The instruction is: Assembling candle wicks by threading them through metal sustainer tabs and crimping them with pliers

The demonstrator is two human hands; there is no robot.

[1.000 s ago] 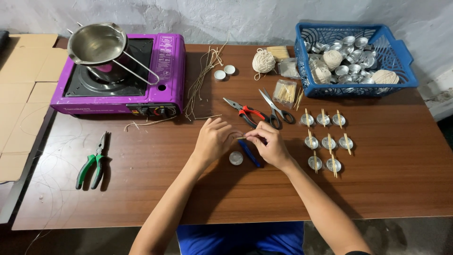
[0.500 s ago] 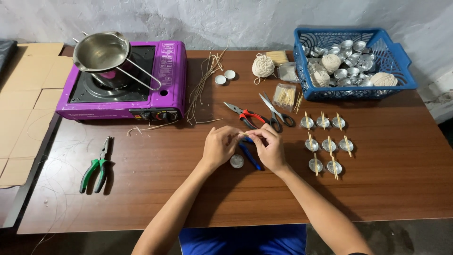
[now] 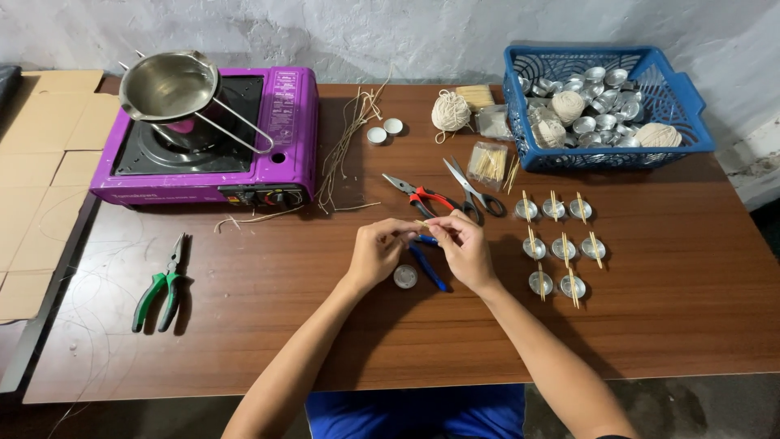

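My left hand (image 3: pixel 378 250) and my right hand (image 3: pixel 465 244) meet over the middle of the brown table (image 3: pixel 674 325). Their fingertips pinch a small thin stick with a bit of wick (image 3: pixel 422 223) between them. Just below the hands lie a small round metal cup (image 3: pixel 405 276) and blue-handled pliers (image 3: pixel 426 264). Red-handled pliers (image 3: pixel 418 195) and scissors (image 3: pixel 471 189) lie just beyond the hands. To the right stand several metal cups with sticks laid across them (image 3: pixel 561 244).
A purple portable stove (image 3: pixel 268 154) carrying a steel pot (image 3: pixel 166 85) stands at the back left. Green pliers (image 3: pixel 162 284) lie at the left. A blue basket (image 3: pixel 691 122) with cups and twine balls is at the back right. Loose wicks (image 3: pixel 345 146), a twine ball (image 3: pixel 449 110) and a packet of sticks (image 3: pixel 487 162) lie behind.
Both hands have lifted a little off the table and drawn together, fingertips now meeting on the small stick. Nothing else on the table has shifted.
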